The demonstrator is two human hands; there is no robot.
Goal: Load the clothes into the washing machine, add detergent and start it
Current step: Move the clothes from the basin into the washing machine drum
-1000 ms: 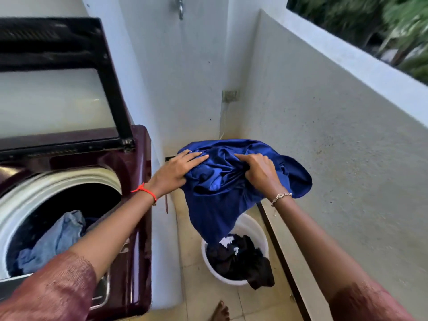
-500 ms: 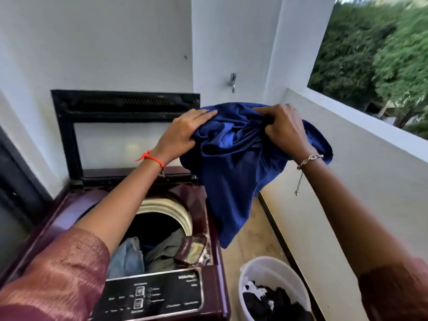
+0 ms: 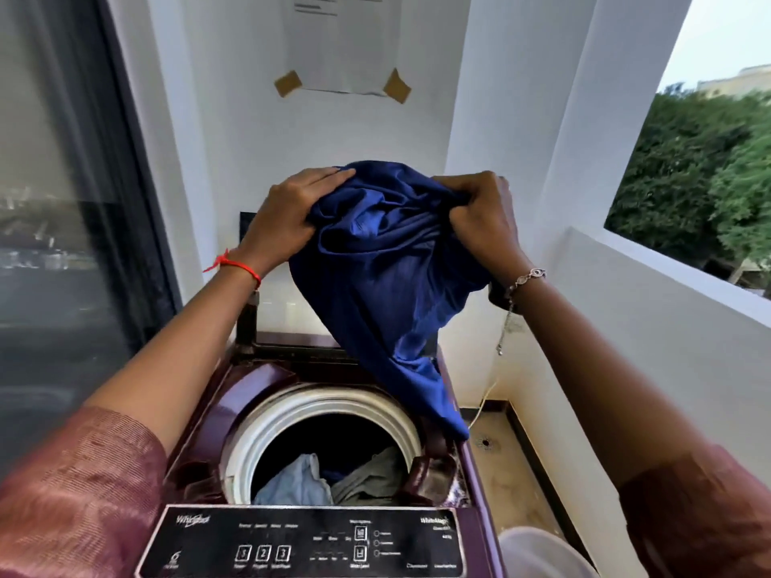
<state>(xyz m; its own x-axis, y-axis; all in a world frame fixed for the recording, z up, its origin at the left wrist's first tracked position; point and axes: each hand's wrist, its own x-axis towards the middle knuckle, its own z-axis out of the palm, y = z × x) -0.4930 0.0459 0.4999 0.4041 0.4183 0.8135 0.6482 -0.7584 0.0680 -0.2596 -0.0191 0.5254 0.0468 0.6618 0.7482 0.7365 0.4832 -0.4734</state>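
Head view: left hand [image 3: 292, 219] and right hand [image 3: 479, 227] both grasp a bunched blue garment [image 3: 384, 277] above the open washing machine [image 3: 233, 394], its tail hanging over the drum's right rim.

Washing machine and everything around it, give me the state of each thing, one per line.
Washing machine: lid up, drum open.
Drum: partly loaded, holding a light blue garment and a grey garment.
Blue garment: bunched, held above the drum, its tail hanging over the right rim.
Left hand: gripping the blue garment.
Right hand: gripping the blue garment.
Control panel: no lit display visible.
White bucket: contents out of view.
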